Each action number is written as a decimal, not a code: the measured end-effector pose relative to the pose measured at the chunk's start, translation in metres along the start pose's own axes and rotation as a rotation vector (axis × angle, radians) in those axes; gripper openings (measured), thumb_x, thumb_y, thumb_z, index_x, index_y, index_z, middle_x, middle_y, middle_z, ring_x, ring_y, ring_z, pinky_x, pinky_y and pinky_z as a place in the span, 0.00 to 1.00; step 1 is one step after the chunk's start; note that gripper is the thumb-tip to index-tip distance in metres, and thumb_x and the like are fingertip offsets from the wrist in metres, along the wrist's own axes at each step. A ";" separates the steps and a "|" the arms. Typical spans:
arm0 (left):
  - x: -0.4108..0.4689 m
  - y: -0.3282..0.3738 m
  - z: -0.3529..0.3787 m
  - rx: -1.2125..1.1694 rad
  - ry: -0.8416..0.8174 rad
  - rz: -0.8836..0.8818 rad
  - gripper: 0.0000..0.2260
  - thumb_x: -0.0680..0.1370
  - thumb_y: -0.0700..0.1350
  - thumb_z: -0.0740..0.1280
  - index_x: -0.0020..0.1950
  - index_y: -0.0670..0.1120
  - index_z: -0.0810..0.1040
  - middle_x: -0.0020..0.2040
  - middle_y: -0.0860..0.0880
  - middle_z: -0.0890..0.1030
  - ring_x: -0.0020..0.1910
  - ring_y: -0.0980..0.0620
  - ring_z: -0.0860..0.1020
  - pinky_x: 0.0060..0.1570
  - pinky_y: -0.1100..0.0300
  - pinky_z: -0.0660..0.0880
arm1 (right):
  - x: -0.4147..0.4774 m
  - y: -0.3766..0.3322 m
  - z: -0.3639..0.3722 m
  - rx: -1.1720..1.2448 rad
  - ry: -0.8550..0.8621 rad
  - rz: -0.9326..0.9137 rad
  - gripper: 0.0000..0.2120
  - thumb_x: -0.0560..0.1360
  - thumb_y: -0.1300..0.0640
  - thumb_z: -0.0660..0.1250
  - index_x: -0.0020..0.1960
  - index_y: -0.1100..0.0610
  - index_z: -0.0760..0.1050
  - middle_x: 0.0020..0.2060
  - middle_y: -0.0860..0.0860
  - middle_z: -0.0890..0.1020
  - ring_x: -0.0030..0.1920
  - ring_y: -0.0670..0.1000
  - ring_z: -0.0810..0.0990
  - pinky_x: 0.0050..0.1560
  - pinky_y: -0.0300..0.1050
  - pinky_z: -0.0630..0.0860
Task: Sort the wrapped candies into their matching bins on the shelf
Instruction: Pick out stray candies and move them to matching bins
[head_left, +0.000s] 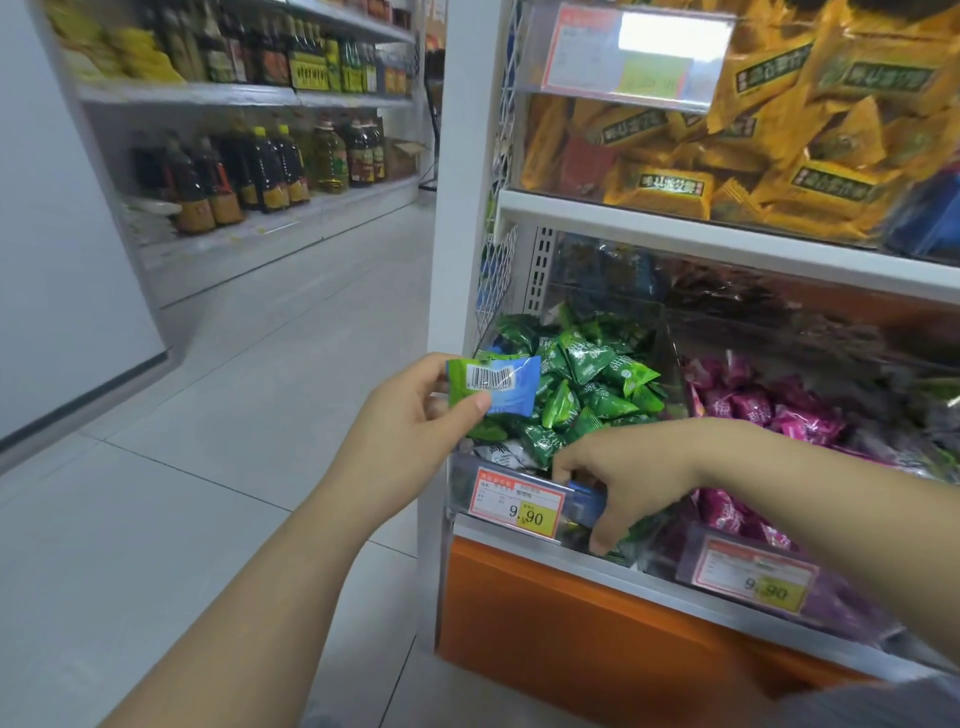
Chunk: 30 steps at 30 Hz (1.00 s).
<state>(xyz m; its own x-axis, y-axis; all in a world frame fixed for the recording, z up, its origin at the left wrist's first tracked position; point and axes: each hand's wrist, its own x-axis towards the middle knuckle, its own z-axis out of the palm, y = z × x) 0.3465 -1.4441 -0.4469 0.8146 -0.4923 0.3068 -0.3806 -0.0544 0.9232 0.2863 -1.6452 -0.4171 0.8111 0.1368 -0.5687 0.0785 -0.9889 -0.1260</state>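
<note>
Fingers of the left hand (410, 421) pinched a green and blue wrapped candy (493, 387) by its lower left corner, barcode facing the camera, thumb pressed on the front of the wrapper. The candy was raised just in front of the clear bin (460, 483) heaped with green candies (582, 384), over its left front corner and not inside it. Lower and to the right, the right hand (628, 480) reached across the bin's front wall, fingers and thumb curled round a blue packet (587, 501) just beside a price tag (517, 506) reading 9.90. Right of the green heap sat a bin of pink candies (753, 408) with a second 9.90 tag (756, 577). On the shelf above lay yellow packets (727, 145). An orange panel (571, 618) ran below the bins, and bottles (260, 166) lined a shelf across the tiled floor (208, 415).
</note>
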 end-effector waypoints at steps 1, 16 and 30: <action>0.000 0.000 0.000 0.006 -0.003 -0.001 0.05 0.77 0.43 0.68 0.49 0.53 0.78 0.45 0.54 0.84 0.44 0.54 0.83 0.51 0.56 0.79 | -0.004 0.000 -0.001 -0.001 0.024 0.002 0.18 0.68 0.49 0.75 0.50 0.48 0.69 0.37 0.48 0.74 0.34 0.47 0.70 0.34 0.41 0.66; -0.004 0.018 0.048 0.027 -0.119 0.016 0.06 0.76 0.43 0.68 0.52 0.50 0.80 0.44 0.55 0.84 0.40 0.57 0.82 0.42 0.66 0.76 | -0.090 0.036 0.017 0.601 0.694 -0.160 0.37 0.68 0.50 0.73 0.69 0.34 0.57 0.61 0.37 0.74 0.28 0.40 0.69 0.36 0.30 0.69; -0.011 0.102 0.224 -0.210 -0.476 0.117 0.10 0.77 0.36 0.65 0.53 0.50 0.77 0.46 0.52 0.83 0.43 0.61 0.81 0.46 0.69 0.75 | -0.223 0.114 0.094 0.749 0.937 -0.003 0.21 0.66 0.41 0.72 0.58 0.32 0.73 0.55 0.48 0.80 0.50 0.57 0.80 0.53 0.62 0.76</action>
<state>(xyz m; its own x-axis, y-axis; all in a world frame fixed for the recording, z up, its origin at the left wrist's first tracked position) 0.2008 -1.6388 -0.4078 0.4649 -0.8270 0.3161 -0.3213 0.1751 0.9306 0.0602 -1.7835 -0.3808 0.9425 -0.2634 0.2057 -0.0238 -0.6667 -0.7450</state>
